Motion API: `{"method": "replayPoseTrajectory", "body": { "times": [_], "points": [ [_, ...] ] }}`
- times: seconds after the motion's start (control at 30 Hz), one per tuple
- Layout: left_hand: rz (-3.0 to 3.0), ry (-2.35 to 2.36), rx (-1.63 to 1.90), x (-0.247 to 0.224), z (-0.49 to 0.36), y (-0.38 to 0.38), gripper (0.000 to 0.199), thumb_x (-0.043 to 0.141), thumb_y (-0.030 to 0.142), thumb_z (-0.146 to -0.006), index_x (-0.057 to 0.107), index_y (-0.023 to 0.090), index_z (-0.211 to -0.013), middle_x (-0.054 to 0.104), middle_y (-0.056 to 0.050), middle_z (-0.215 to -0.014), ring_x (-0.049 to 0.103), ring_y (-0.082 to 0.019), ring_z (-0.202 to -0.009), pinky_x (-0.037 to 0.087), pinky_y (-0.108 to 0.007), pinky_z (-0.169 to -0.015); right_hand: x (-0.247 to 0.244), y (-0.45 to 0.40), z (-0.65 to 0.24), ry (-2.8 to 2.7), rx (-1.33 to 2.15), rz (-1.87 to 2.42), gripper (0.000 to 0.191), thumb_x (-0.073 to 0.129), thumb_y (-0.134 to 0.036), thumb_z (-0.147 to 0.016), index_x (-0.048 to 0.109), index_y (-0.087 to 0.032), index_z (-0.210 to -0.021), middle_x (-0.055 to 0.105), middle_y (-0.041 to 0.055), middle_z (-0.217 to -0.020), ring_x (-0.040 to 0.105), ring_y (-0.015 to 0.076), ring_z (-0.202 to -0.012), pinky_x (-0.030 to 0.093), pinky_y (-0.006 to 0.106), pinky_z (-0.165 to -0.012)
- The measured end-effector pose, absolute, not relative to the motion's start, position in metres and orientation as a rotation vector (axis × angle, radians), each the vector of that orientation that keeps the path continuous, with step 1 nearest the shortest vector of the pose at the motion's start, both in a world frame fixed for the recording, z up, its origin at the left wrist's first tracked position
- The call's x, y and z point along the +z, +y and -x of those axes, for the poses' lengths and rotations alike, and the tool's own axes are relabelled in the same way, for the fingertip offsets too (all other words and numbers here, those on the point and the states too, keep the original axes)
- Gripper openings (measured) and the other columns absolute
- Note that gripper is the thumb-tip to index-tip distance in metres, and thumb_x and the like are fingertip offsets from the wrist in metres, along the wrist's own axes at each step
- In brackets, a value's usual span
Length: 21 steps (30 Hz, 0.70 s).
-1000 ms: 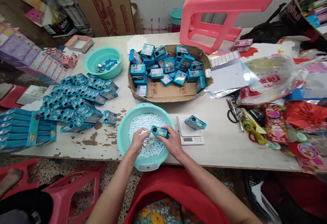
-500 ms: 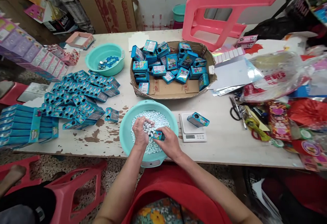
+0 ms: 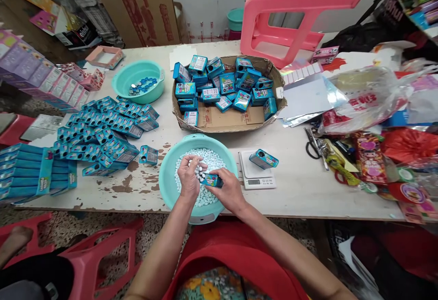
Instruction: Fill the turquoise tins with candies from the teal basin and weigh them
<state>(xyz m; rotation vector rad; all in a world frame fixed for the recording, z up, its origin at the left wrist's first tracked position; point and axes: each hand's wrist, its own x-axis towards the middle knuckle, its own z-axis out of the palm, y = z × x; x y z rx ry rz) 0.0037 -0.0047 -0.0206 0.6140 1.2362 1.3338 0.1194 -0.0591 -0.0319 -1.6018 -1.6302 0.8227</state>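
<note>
Over a turquoise basin of small white candies, my left hand is cupped around some of the candies. My right hand grips a small blue candy box, its left end against the candies at my left fingers. Just right of the basin, a white digital scale carries another blue box lying tilted. A single blue box stands to the basin's left. The palm of my left hand is partly hidden.
A cut-down cardboard box with several blue boxes sits behind the basin. Many blue boxes crowd the left, near a second turquoise basin with blue discs. Scissors and plastic bags lie right. A pink stool rests behind.
The candies cupped in my left hand look fewer, and its fingers have curled slightly. The blue box in my right hand shows more of its face. The whole view has shifted a little.
</note>
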Motion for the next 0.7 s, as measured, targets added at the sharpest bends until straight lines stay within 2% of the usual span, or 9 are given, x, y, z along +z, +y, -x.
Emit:
{"method": "replayPoseTrajectory", "body": {
  "times": [0.1, 0.23, 0.37, 0.47, 0.7],
  "points": [
    [-0.630, 1.221, 1.350, -0.020, -0.005, -0.006, 0.023, 0.066, 0.034, -0.071, 0.052, 0.018, -0.079, 0.053, 0.005, -0.056, 0.059, -0.012, -0.055, 0.046, -0.025, -0.060, -0.031, -0.058, -0.120, -1.613, 0.824, 1.611, 0.030, 0.072, -0.025, -0.070, 0.060, -0.023, -0.097, 0.064, 0.0028, -0.093, 0.060, 0.0223, -0.092, 0.045, 0.034, -0.079],
    [-0.647, 1.204, 1.349, -0.020, -0.007, -0.005, 0.021, 0.065, 0.034, -0.074, 0.052, 0.018, -0.080, 0.055, 0.004, -0.059, 0.060, -0.012, -0.056, 0.045, -0.024, -0.059, -0.031, -0.058, -0.119, -1.607, 0.830, 1.598, 0.030, 0.072, -0.023, -0.069, 0.060, -0.023, -0.097, 0.064, 0.0029, -0.093, 0.059, 0.0218, -0.092, 0.045, 0.033, -0.080],
    [-0.661, 1.228, 1.400, -0.020, -0.008, -0.004, 0.020, 0.064, 0.033, -0.076, 0.052, 0.017, -0.077, 0.047, 0.007, -0.051, 0.056, -0.011, -0.051, 0.044, -0.023, -0.058, -0.031, -0.058, -0.118, -1.568, 0.839, 1.593, 0.029, 0.071, -0.022, -0.069, 0.060, -0.022, -0.096, 0.064, 0.0030, -0.092, 0.059, 0.0216, -0.091, 0.045, 0.033, -0.078],
    [-0.652, 1.203, 1.389, -0.018, -0.009, -0.004, 0.020, 0.065, 0.033, -0.076, 0.052, 0.018, -0.080, 0.047, 0.007, -0.051, 0.055, -0.010, -0.049, 0.042, -0.022, -0.054, -0.032, -0.058, -0.118, -1.548, 0.830, 1.586, 0.029, 0.071, -0.021, -0.069, 0.060, -0.022, -0.096, 0.064, 0.0030, -0.092, 0.059, 0.0217, -0.092, 0.045, 0.033, -0.079],
    [-0.606, 1.207, 1.390, -0.023, -0.015, -0.010, 0.021, 0.062, 0.035, -0.078, 0.051, 0.018, -0.081, 0.042, 0.009, -0.050, 0.052, -0.009, -0.046, 0.048, -0.027, -0.065, -0.041, -0.057, -0.116, -1.538, 0.816, 1.564, 0.030, 0.071, -0.019, -0.069, 0.059, -0.022, -0.096, 0.063, 0.0033, -0.091, 0.059, 0.0219, -0.090, 0.046, 0.034, -0.078]
  ]
}}
